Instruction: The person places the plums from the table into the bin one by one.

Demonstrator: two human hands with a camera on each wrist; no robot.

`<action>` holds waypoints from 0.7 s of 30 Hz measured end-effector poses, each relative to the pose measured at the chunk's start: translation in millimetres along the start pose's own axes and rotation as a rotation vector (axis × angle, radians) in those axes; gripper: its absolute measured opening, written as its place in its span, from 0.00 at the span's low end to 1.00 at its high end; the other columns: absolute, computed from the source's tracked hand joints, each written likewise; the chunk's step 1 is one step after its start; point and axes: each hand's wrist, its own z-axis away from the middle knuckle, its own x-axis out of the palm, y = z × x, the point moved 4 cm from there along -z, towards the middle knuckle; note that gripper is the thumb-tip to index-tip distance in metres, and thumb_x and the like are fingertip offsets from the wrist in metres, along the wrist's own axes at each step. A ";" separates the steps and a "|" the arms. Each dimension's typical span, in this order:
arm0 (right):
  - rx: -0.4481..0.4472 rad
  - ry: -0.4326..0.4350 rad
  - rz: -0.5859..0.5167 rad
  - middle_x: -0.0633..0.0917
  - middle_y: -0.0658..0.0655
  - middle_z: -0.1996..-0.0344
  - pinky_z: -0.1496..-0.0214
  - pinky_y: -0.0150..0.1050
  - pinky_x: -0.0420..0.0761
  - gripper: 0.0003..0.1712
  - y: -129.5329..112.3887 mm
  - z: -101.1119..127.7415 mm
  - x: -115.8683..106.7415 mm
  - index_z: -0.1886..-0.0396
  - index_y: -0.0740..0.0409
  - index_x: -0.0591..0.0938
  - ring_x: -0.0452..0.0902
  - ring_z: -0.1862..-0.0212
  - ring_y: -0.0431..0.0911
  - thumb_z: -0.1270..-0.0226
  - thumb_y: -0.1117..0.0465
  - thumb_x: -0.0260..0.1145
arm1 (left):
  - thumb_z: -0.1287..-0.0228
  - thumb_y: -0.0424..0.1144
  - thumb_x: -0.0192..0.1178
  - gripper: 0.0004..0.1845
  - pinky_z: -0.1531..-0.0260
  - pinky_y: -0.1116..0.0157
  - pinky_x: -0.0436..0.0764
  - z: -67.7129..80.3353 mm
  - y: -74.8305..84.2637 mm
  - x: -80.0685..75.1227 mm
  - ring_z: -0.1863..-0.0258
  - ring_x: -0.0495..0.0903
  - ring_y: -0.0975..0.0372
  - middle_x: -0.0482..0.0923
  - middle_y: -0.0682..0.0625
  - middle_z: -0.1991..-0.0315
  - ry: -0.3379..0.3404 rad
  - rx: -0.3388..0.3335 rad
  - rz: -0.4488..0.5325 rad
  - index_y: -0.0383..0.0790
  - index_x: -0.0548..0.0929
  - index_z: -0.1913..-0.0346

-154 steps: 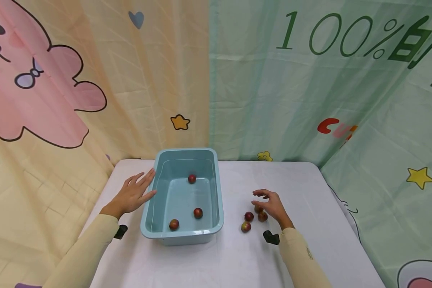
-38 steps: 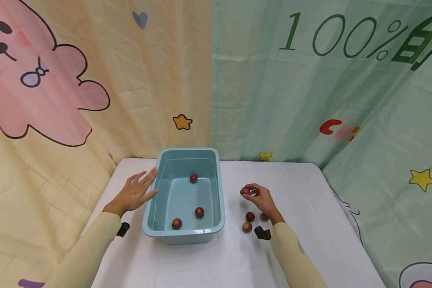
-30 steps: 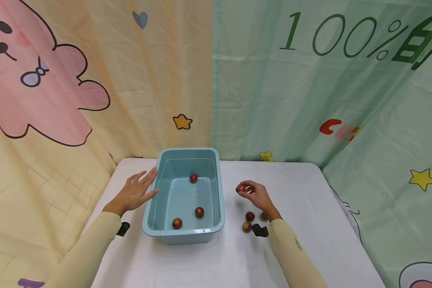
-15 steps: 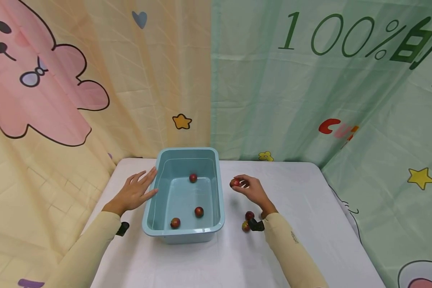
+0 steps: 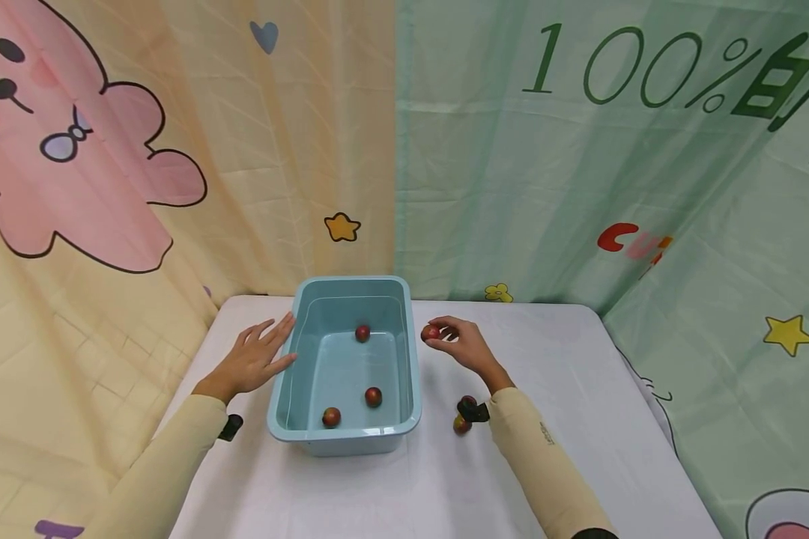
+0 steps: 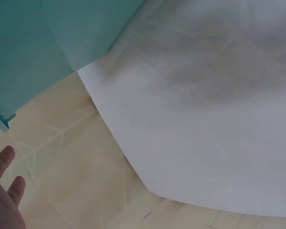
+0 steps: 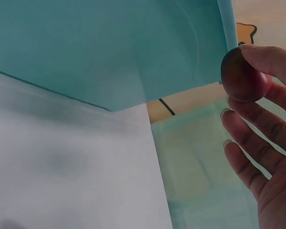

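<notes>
A light blue plastic tub (image 5: 413, 352) stands on the white table with three small red fruits inside (image 5: 362, 333) (image 5: 374, 397) (image 5: 331, 417). My right hand (image 5: 460, 345) pinches a small red fruit (image 5: 430, 332) (image 7: 242, 75) just right of the tub's right rim, above the table. My left hand (image 5: 251, 362) lies flat, fingers straight, against the tub's left wall (image 6: 33, 43). Two more fruits (image 5: 461, 424) (image 5: 468, 401) lie on the table by my right wrist, partly hidden by it.
The white table (image 5: 580, 389) is bounded by printed curtains at the back and both sides. A black wrist strap (image 5: 473, 412) shows at my right wrist and another (image 5: 229, 427) at my left. The table's corner (image 6: 148, 186) lies near my left hand.
My right hand picked one fruit from the cluster on the table and carried it up and left to the tub's right rim. The left hand stayed in place.
</notes>
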 end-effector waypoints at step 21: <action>-0.141 -0.097 0.020 0.85 0.54 0.59 0.53 0.44 0.80 0.23 -49.7 -27.1 8.5 0.47 0.60 0.82 0.79 0.58 0.47 0.40 0.54 0.71 | 0.29 0.58 0.45 0.41 0.33 0.38 0.42 -0.1 -2.0 1.0 0.27 0.45 0.42 0.46 0.41 0.24 -0.003 -0.013 0.008 0.39 0.46 0.23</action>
